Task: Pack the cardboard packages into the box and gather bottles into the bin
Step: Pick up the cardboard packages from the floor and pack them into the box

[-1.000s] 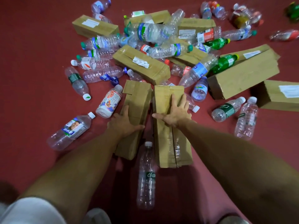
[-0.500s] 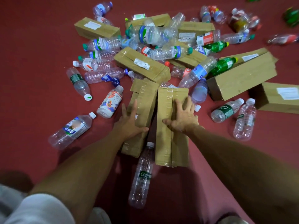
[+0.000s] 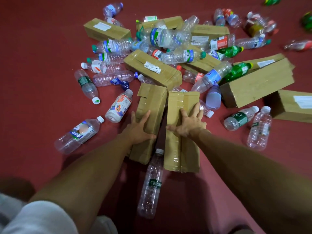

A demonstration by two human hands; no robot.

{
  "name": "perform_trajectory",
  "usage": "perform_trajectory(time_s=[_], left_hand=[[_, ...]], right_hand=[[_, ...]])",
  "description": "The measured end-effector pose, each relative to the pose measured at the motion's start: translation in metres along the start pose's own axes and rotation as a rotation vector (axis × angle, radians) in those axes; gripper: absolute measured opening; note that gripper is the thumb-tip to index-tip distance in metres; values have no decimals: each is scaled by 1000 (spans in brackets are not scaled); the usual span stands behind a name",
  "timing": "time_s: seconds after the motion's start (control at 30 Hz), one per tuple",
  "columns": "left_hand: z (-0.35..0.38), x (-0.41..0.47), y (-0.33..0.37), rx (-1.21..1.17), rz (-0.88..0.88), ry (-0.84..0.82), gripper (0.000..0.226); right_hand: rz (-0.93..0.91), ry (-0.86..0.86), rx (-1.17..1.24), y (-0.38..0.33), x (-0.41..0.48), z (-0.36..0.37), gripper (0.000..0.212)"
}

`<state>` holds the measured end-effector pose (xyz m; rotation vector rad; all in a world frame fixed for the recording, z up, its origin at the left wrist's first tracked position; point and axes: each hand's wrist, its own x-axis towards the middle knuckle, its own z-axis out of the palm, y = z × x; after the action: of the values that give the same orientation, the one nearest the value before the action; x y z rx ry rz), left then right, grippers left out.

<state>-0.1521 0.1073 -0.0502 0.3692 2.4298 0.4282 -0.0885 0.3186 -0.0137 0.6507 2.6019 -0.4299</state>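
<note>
The left hand (image 3: 138, 130) and right hand (image 3: 189, 127) are bare, as are both long forearms. A white short sleeve (image 3: 38, 217) (greyish where shade falls) covers the left upper arm.

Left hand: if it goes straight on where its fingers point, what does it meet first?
The left hand would slide off the near package it rests on, then likely hit the labelled package lying across ahead, though depth is unclear.
</note>
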Motion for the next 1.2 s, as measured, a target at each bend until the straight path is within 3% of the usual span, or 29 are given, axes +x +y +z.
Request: perform_trajectory(time_s=[0.17, 0.33, 0.77, 0.97, 1.2], left_hand=[[0, -1, -11, -16, -27, 121, 108], [0, 1, -14, -22, -42, 108, 110], [1, 1, -7, -35, -102, 28, 110], [-1, -3, -1, 17, -127, 12, 114], [3, -11, 5, 96, -94, 185, 108]], right_hand=[[64, 32, 12, -7, 0, 9, 121], [99, 49, -28, -14, 1, 16, 124], [-23, 75, -85, 6, -7, 28, 89], [32, 7, -104, 4, -10, 20, 112], [62, 23, -56, 4, -12, 17, 108]])
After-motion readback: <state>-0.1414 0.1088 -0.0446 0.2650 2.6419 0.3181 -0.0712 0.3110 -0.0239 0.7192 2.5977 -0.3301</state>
